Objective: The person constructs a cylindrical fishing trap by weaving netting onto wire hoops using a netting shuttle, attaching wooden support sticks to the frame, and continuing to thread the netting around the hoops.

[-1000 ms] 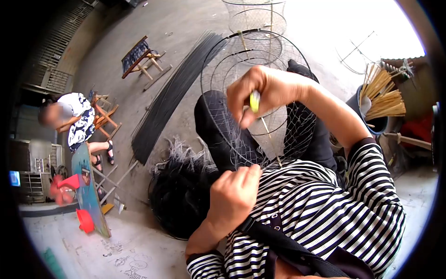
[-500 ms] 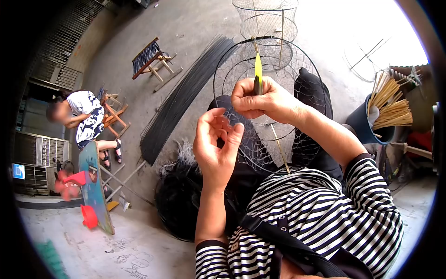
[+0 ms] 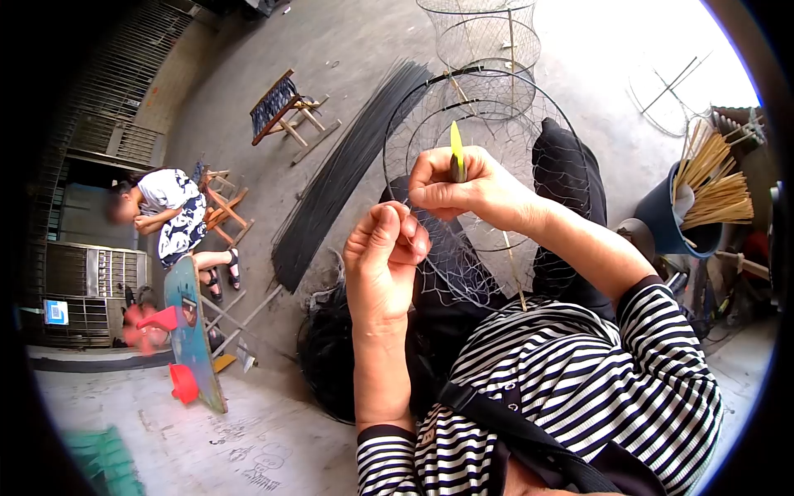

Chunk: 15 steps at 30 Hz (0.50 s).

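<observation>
the lower part of the yellow-tipped tool [image 3: 456, 151] is hidden inside the right hand [image 3: 471, 183]; its narrow tip stands clear above the knuckles, pointing up and away from the chest. the right fingers are closed around it, knuckles up, with the forearm slanting in from the striped sleeve on the right. the left hand [image 3: 382, 258] is held upright just beside it, the forearm rising almost straight, wrist nearly in line. its fingers are curled, thumb and index brought together; what they pinch, if anything, is too fine to make out.

the black-hooped net [image 3: 488, 269] lies over the lap, behind and below the hands, which hide part of its near side. its mesh blurs against the dark trousers [image 3: 562, 190]. beyond its far hoop, more netting [image 3: 484, 37] is cut off by the top of the view.

on the floor, a bundle of black rods [image 3: 347, 174] runs along the net's left side, with a folding stool [image 3: 277, 107] farther left. a blue bucket [image 3: 674, 211] of pale sticks [image 3: 715, 194] stands to the right. a seated person [image 3: 178, 207] is at the left.
</observation>
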Motion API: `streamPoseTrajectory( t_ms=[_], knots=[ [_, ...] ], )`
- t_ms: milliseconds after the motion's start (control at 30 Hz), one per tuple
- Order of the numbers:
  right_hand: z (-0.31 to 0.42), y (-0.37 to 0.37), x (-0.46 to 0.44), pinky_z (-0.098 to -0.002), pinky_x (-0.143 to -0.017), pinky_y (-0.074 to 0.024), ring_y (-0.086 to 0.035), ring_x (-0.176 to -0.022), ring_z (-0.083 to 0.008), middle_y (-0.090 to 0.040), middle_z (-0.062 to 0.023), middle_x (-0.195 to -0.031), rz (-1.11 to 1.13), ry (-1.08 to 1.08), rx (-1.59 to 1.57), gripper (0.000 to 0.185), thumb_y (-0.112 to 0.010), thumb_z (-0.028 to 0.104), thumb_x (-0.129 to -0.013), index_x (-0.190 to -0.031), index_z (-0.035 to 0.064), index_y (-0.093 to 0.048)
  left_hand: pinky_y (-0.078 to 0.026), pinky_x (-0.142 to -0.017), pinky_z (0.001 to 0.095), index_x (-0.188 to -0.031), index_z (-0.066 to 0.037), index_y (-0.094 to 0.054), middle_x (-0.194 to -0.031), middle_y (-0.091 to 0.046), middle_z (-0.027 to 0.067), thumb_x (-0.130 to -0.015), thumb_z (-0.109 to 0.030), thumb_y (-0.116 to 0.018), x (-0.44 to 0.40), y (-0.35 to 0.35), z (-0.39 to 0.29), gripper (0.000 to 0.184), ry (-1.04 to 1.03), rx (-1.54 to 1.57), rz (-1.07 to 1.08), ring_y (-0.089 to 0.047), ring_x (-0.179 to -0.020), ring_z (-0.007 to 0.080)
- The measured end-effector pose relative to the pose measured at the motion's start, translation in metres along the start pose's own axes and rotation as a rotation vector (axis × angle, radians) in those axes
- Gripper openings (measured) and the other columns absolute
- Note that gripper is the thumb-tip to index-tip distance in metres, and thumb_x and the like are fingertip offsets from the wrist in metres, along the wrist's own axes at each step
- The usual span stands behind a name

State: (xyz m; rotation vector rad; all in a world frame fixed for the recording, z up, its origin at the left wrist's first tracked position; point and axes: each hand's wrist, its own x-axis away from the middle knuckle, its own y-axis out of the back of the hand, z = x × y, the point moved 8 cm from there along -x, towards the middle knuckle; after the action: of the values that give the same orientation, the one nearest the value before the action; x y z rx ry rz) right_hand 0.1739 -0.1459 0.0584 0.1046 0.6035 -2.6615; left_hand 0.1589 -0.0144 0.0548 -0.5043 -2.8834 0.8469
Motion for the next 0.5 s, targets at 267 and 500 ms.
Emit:
streamPoseTrajectory(
  t_ms=[267,500],
  knots=[
    [0.001,0.004,-0.001,-0.0207,-0.050,-0.0299,-0.041,-0.057,-0.0010,-0.052,0.0071,-0.065,-0.062,0.118,-0.078,0.014,-0.068,0.015,-0.096,-0.087,0.0061,-0.066,-0.039,-0.054,0.0225,-0.113,0.001,-0.064,-0.083,-0.058,0.0026,-0.101,-0.018,-0.062,0.005,-0.011,-0.006,0.023,-0.031,-0.127,-0.006,-0.051,-0.058,0.0111],
    [0.017,0.011,0.009,-0.0218,-0.056,-0.0456,-0.054,-0.063,-0.0036,-0.059,0.0042,-0.074,-0.069,0.058,0.299,0.010,-0.067,0.010,-0.096,-0.088,0.0042,-0.065,-0.040,-0.063,0.0272,-0.104,0.000,-0.070,-0.087,-0.060,0.0042,-0.096,-0.015,-0.066,0.005,-0.002,-0.007,0.017,-0.059,-0.199,0.018,-0.052,-0.071,0.0139]
  ],
)
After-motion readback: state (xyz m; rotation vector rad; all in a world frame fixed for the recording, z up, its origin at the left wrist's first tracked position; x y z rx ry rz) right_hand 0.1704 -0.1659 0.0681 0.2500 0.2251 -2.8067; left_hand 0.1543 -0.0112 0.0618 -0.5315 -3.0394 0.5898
